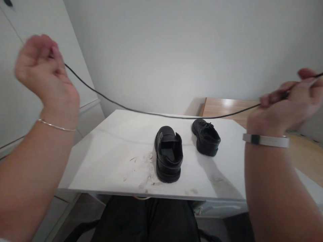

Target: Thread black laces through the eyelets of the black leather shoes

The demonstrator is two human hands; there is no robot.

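Note:
A thin black shoelace (141, 112) hangs in a shallow curve between my two raised hands, above the table. At the upper left, my left hand (45, 67) is closed on one part of it, slightly blurred. My right hand (290, 97) pinches the lace at the right edge, and a piece of it runs on out of view. Below the lace, a black shoe (169, 154) with no lace visible stands in the middle, its heel toward me. Farther right and back is a second black shoe (206, 137), with a lace tied in it.
Both shoes stand on a white table (108, 161) with dark smudges and dirt bits left of the middle shoe. A wooden surface (227, 107) lies behind at the right. White cabinets (88, 111) flank the left, and a plain wall rises behind.

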